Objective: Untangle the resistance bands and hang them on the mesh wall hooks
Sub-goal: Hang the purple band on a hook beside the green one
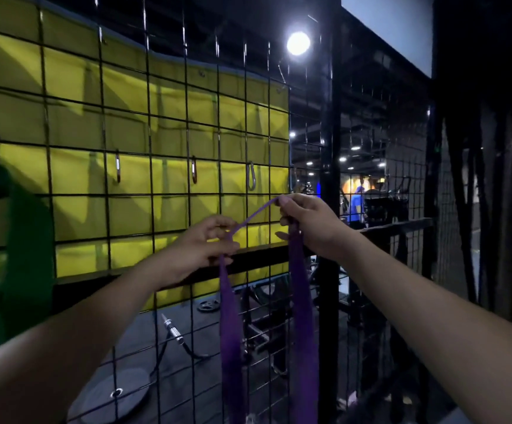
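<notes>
A purple resistance band [300,301] is held up in front of the black mesh wall [126,194]. My left hand [202,249] pinches its left strand and my right hand [306,221] grips the top of the loop, a little higher. Both strands hang down past the bottom of the view. A silver carabiner hook [251,176] hangs on the mesh just above and left of my right hand. Two more hooks [194,170] [117,167] hang farther left. A green band [25,255] hangs from a hook at the far left.
A yellow panel [163,133] sits behind the mesh. A black post [329,179] borders the mesh on the right. Through the mesh, gym gear, a weight plate [209,306] and a person in blue [355,203] are visible. Dark straps [475,209] hang at the right.
</notes>
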Demonstrator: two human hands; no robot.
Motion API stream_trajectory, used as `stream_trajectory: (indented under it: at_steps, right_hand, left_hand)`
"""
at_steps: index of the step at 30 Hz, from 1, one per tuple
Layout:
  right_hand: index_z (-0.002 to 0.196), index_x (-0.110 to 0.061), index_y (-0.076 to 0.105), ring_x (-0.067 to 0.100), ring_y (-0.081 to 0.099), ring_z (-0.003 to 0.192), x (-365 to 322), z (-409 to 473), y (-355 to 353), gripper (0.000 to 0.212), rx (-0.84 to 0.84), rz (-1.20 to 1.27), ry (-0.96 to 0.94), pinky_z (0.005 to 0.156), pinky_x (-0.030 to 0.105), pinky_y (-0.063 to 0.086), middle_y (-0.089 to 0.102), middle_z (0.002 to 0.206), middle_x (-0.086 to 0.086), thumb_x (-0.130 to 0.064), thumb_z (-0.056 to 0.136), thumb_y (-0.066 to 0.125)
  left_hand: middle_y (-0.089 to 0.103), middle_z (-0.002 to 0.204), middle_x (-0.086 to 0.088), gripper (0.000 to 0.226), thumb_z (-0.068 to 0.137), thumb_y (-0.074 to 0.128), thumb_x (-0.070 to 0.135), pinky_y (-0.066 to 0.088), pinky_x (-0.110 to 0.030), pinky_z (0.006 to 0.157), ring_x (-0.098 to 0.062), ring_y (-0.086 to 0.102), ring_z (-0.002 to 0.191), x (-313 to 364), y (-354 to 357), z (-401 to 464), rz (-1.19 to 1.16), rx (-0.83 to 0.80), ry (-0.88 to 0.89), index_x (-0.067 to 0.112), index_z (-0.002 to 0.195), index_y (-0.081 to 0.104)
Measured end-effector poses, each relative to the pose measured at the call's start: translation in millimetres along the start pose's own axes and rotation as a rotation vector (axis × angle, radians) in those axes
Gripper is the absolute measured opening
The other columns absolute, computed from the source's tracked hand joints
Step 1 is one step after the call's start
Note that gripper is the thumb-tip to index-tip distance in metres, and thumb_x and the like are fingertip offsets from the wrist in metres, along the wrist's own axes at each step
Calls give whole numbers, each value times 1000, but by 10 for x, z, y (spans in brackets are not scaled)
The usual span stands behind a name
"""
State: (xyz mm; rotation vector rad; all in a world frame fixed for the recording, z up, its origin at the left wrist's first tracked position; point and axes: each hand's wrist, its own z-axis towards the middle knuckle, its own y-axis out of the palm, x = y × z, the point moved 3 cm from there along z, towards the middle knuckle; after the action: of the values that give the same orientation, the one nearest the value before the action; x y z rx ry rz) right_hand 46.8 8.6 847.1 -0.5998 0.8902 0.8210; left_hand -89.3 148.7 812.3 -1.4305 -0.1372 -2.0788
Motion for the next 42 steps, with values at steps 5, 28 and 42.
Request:
stream_trajectory:
  at_steps: [5,28,42]
  right_hand:
    - [98,-20,59,9,50,70,30,151,201,11,13,-26,-18,67,28,47,57,87,0,-25,95,50]
    - [99,0,66,10,51,65,-387,1003,1859,23,-118,-306,-218,59,21,39,59,72,2,-15,95,49]
    - [102,3,67,19,59,60,-508,1278,2180,32,-30,-111,-39,45,20,42,67,87,17,-23,83,68]
  left_hand:
    - [67,86,3,15,83,64,9,52,-24,64,-9,63,69,391,-455,-60,149,254,162,20,92,58]
    - [63,79,2,17,79,71,15,38,-10,57,3,52,64,912,-1512,-333,875,708,330,9,95,73]
    - [66,81,0,15,78,73,15,44,-7,58,1,56,68,949,-1680,-265,900,683,348,11,93,73]
